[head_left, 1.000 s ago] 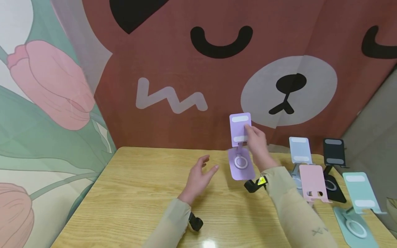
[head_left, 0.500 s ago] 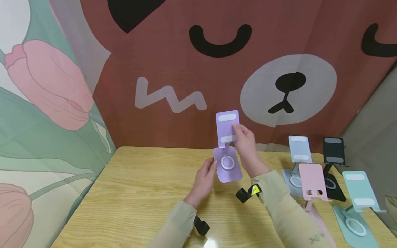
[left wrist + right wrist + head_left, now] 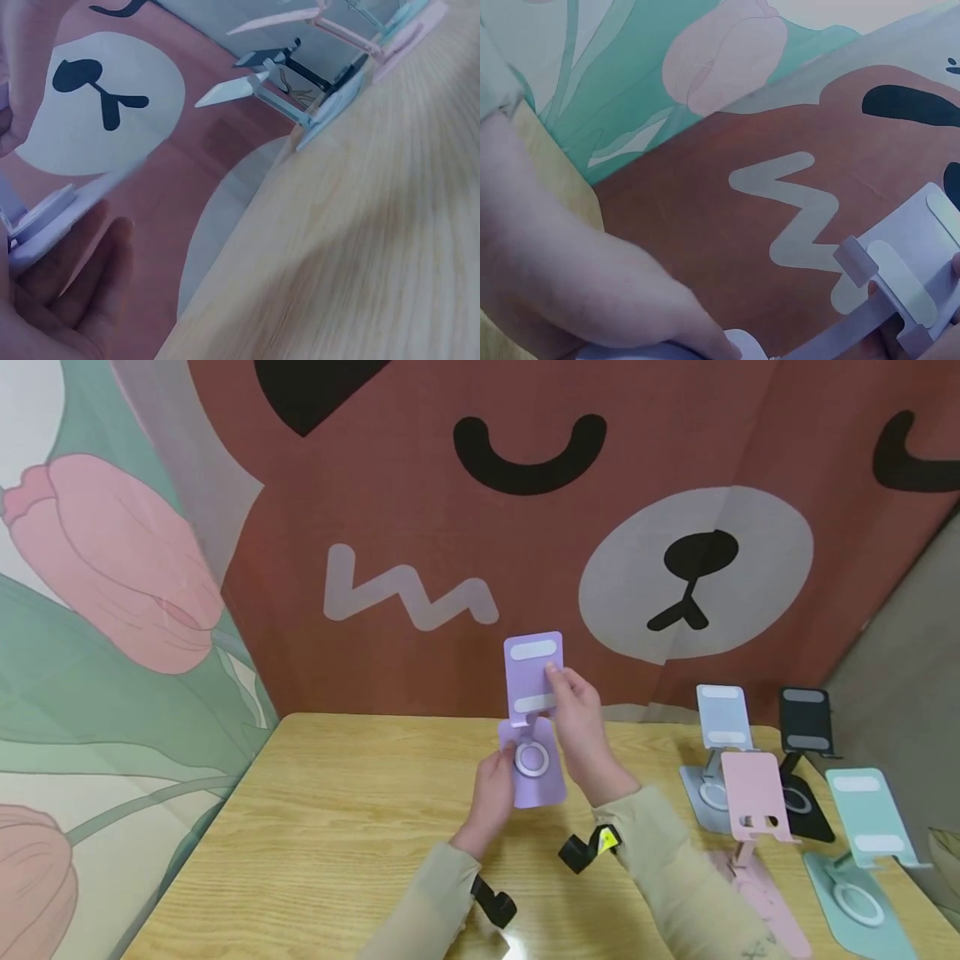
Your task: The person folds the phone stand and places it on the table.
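- A purple stand (image 3: 531,670) is held in the air above the wooden bench (image 3: 352,835), gripped by both hands, its plate above and its ringed base below.
- The left hand (image 3: 492,793), reaching up from the lower middle, pinches the left edge of the base: thumb on top, the other fingers (image 3: 112,259) underneath. The left wrist view shows those fingers extended under the base, with a small gap between two of them.
- The right hand (image 3: 581,718), a little higher, pinches the plate's lower right edge, with the thumb lying on its front. The other fingers are mostly hidden behind the plate, so their exact curl cannot be told.
- Both forearms, in pale sleeves (image 3: 426,906), slant inward from the bottom, so the hands are near each other but apart.
- Each wrist wears a small black camera (image 3: 497,906).
- To the right, well apart from the purple stand, four more stand upright on the bench: blue (image 3: 722,717) and black (image 3: 806,718) behind, pink (image 3: 752,787) and green (image 3: 866,810) nearer.
- Behind the bench hangs a brown bear backdrop (image 3: 405,672).
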Motion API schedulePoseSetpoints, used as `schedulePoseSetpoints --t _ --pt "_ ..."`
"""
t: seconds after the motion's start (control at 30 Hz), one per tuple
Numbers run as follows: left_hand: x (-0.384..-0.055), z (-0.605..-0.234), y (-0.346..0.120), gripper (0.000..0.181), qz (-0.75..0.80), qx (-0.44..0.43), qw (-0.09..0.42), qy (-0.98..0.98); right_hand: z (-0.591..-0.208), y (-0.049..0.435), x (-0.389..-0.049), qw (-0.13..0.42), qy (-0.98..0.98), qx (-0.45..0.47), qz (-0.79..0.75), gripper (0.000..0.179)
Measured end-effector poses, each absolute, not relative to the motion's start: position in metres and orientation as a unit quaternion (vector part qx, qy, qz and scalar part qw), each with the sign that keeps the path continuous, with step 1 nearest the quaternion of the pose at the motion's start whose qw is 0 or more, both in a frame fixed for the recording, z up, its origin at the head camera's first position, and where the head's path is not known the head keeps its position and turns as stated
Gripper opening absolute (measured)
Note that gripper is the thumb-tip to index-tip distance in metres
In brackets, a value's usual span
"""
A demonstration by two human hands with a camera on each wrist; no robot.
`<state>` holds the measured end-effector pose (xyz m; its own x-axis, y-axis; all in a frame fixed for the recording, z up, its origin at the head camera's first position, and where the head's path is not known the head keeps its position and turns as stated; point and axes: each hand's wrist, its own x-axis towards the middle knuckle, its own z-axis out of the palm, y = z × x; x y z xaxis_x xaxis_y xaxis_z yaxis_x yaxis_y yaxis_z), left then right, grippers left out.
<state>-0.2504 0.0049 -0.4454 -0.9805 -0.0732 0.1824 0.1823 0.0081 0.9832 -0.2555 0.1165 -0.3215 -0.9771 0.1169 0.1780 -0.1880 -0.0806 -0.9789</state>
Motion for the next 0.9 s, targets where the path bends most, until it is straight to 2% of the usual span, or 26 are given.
schedulePoseSetpoints --t 0.17,0.4,0.6,0.9 --pt "-0.250 -0.443 0.006 0.044 -0.716 -0.015 0.112 -0.689 -0.322 0.116 -0.254 0.109 -0.679 0.036 0.725 0.042" --pt "-0.245 -0.443 0.006 0.045 -0.723 -0.012 0.099 -0.684 -0.314 0.123 -0.255 0.108 -0.702 0.030 0.704 0.062" --pt "-0.241 -0.442 0.008 0.046 -0.728 -0.022 0.104 -0.677 -0.302 0.128 -0.259 0.096 -0.711 0.013 0.697 0.071" --pt "-0.240 -0.445 0.009 0.045 -0.733 -0.024 0.098 -0.672 -0.299 0.128 -0.259 0.097 -0.722 0.037 0.684 0.067"
